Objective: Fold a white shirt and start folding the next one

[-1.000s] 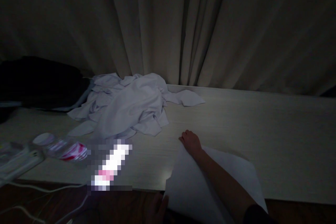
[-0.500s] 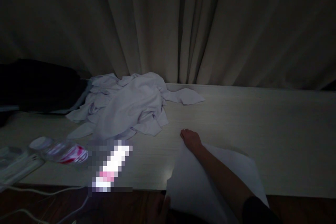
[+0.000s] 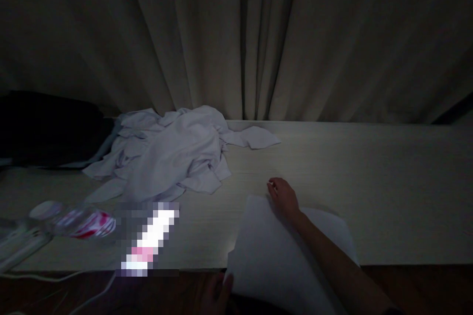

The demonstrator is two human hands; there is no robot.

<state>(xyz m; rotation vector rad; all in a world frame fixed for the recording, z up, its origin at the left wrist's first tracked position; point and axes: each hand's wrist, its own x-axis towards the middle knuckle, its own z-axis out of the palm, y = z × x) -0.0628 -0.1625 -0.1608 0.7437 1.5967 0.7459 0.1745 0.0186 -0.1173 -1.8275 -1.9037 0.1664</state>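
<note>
Though the light is very poor, the layout reads clearly enough. A pale curtain (image 3: 236, 34) hangs in folds across the whole far side. In front of it a light wood-grain table (image 3: 369, 182) runs left to right. A dark bundle (image 3: 48, 128) sits at its far left, too dim to identify. Just right of that lies a crumpled heap of white cloth (image 3: 170, 152), well apart from both hands.

The white sheet (image 3: 269, 261) lies flat at the near middle of the table, with its near part overhanging the near edge. It could be fabric or paper; I cannot tell. A clear bottle (image 3: 81, 220) with a red label lies on its side at near left, beside a white power strip (image 3: 18, 246).

The right hand (image 3: 284, 197) rests on the far corner of the sheet, forearm across it. Its fingers are curled in narrow; whether they pinch the edge or only press on it cannot be told. The left hand (image 3: 218, 295) sits at the sheet's near left edge, below the table line. It touches the sheet, but its grip is lost in shadow.

Judgement: the sheet is being laid out and squared on the table. The next move calls for keeping the far corner pinned while the near edge is drawn taut, clear of the heap.
</note>
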